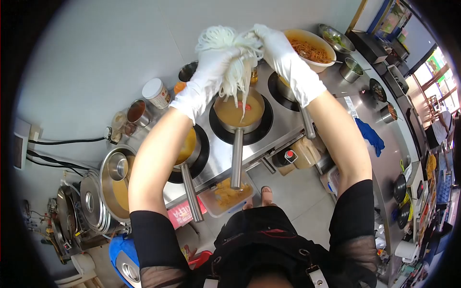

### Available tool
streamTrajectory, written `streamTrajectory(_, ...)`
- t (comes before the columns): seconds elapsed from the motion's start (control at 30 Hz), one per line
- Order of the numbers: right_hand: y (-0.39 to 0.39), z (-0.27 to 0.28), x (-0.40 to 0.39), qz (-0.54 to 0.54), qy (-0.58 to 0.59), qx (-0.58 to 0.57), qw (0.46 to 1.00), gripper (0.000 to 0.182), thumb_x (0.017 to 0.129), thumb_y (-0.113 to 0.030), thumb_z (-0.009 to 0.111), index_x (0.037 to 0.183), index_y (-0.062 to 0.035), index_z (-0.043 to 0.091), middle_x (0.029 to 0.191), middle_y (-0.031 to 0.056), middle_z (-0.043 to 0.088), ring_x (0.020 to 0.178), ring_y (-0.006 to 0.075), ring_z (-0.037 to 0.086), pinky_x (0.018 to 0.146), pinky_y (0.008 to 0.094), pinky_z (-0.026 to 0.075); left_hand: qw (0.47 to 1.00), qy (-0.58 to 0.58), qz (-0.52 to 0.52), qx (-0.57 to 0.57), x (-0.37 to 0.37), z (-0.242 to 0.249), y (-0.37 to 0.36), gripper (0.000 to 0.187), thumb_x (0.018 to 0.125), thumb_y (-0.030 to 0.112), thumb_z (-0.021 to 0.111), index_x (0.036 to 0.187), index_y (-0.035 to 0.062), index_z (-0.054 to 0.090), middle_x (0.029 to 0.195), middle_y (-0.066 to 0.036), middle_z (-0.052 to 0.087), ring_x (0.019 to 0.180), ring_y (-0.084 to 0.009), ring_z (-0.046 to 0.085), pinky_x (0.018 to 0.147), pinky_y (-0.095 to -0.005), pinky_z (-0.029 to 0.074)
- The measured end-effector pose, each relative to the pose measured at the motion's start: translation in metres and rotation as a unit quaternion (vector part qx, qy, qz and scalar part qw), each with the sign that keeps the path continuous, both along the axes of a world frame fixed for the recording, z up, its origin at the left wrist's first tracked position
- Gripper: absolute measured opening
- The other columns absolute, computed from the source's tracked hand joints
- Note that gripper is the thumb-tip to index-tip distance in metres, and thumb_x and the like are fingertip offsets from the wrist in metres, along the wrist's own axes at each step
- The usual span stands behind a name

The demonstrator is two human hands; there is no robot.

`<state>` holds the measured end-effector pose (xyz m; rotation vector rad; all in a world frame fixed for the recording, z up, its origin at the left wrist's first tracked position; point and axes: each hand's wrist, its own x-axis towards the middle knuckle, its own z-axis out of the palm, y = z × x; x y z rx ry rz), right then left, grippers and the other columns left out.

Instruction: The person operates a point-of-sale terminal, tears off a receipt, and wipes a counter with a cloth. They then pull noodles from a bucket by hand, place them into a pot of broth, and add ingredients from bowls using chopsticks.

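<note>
Both my hands wear white gloves and are raised over the stove. A bundle of pale rice noodles point(236, 77) is in my left hand point(211, 69), with fingers wrapped round it and strands dangling below. My right hand point(278, 48) pinches the same bundle at its right side; its fingertips are partly hidden. Under the noodles, a long-handled saucepan point(236, 158) of yellowish broth sits on a black burner point(263, 128). Something red floats in the broth, and a few strands hang down in front of it.
A second saucepan point(192, 192) stands on the left burner, and a third, with its handle point(307, 122) toward me, on the right. A large stockpot point(109, 197) is at far left. A bowl point(297, 36) of reddish shredded food stands behind right. A blue cloth point(370, 137) lies on the right counter.
</note>
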<state>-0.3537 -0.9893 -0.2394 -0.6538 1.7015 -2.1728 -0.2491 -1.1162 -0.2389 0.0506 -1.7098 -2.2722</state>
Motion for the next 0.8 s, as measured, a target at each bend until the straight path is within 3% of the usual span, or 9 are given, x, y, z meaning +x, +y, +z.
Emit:
streamTrajectory(0.1,0.01,-0.026,0.009,0.031,-0.121,0.079,0.989,0.02,0.092,-0.016,0.046,0.091,-0.0029,0.061,0.08,0.0061,0.059,0.072,0.0137,0.058,0.061,0.0253,0.046,0.996,-0.016,-0.092,-0.001,-0.028,-0.07,-0.014,0.03,0.078,-0.005,0.058,0.108,-0.0076,0.06,0.106,-0.015,0.065,0.091,-0.02,0.064,0.081,-0.0283,0.052)
streamTrajectory(0.17,0.013,-0.072,0.001,0.041,-0.119,0.021,0.992,0.019,0.091,-0.013,0.047,0.094,-0.0033,0.062,0.09,0.0073,0.06,0.082,0.0149,0.062,0.069,0.0261,0.05,0.994,-0.086,-0.032,-0.062,-0.015,-0.079,-0.001,0.021,0.075,0.005,0.069,0.091,-0.0073,0.067,0.088,-0.009,0.069,0.08,-0.0139,0.064,0.072,-0.0265,0.052)
streamTrajectory(0.27,0.02,-0.115,0.004,0.049,-0.116,0.074,0.989,0.016,0.089,-0.01,0.049,0.092,-0.0027,0.062,0.084,0.0054,0.062,0.078,0.0138,0.061,0.067,0.0261,0.05,0.975,-0.189,-0.009,-0.116,-0.009,-0.104,0.009,0.029,0.07,0.006,0.072,0.096,-0.0042,0.065,0.092,-0.009,0.068,0.082,-0.0151,0.063,0.076,-0.0259,0.05)
streamTrajectory(0.4,0.01,-0.193,-0.005,0.075,-0.128,0.13,0.98,0.011,0.081,0.002,0.053,0.086,0.0006,0.063,0.076,0.0066,0.063,0.065,0.0148,0.06,0.059,0.0262,0.049,0.964,-0.158,-0.009,-0.216,-0.031,-0.193,-0.007,0.042,0.069,0.004,0.071,0.11,0.0008,0.061,0.102,-0.01,0.066,0.09,-0.0172,0.062,0.08,-0.0278,0.049)
streamTrajectory(0.47,0.013,-0.203,0.002,0.083,-0.128,0.169,0.974,0.012,0.08,0.004,0.054,0.087,0.0014,0.063,0.076,0.0074,0.063,0.065,0.015,0.06,0.059,0.0266,0.05,0.895,-0.327,-0.02,-0.302,-0.037,-0.213,-0.009,0.028,0.064,0.008,0.075,0.089,-0.0019,0.067,0.087,-0.012,0.067,0.078,-0.022,0.063,0.074,-0.0301,0.049)
streamTrajectory(0.57,0.022,-0.209,0.005,0.116,-0.058,0.298,0.946,0.02,0.08,-0.01,0.057,0.093,0.0003,0.067,0.087,0.0173,0.068,0.081,0.0244,0.065,0.076,0.0317,0.049,0.809,-0.385,-0.056,-0.441,-0.052,-0.243,-0.015,0.032,0.062,0.012,0.077,0.088,-0.0035,0.067,0.083,-0.014,0.067,0.075,-0.0258,0.064,0.071,-0.0341,0.049)
streamTrajectory(0.63,0.03,-0.211,0.0,0.047,0.164,0.477,0.862,0.022,0.079,-0.007,0.054,0.096,-0.0019,0.066,0.094,0.0194,0.067,0.086,0.0309,0.065,0.079,0.0353,0.05,0.755,-0.414,-0.073,-0.503,-0.054,-0.24,-0.013,0.034,0.06,0.013,0.077,0.088,-0.0043,0.067,0.081,-0.015,0.066,0.074,-0.0277,0.064,0.07,-0.0361,0.049)
streamTrajectory(0.67,0.035,-0.21,-0.006,0.053,0.167,0.482,0.858,0.023,0.081,-0.012,0.051,0.097,-0.0044,0.067,0.099,0.0206,0.064,0.097,0.0337,0.061,0.086,0.0374,0.048,0.758,-0.424,-0.078,-0.49,-0.053,-0.238,-0.014,0.037,0.059,0.015,0.079,0.088,-0.0047,0.067,0.083,-0.015,0.067,0.076,-0.0272,0.064,0.07,-0.0358,0.049)
streamTrajectory(0.8,0.051,-0.205,-0.028,0.04,0.196,0.44,0.875,0.016,0.083,-0.009,0.054,0.088,-0.0023,0.067,0.088,0.0167,0.067,0.085,0.028,0.065,0.081,0.0324,0.049,0.736,-0.454,-0.102,-0.492,-0.051,-0.192,-0.019,0.047,0.06,0.023,0.082,0.096,-0.0024,0.066,0.096,-0.016,0.067,0.09,-0.028,0.064,0.077,-0.0352,0.049)
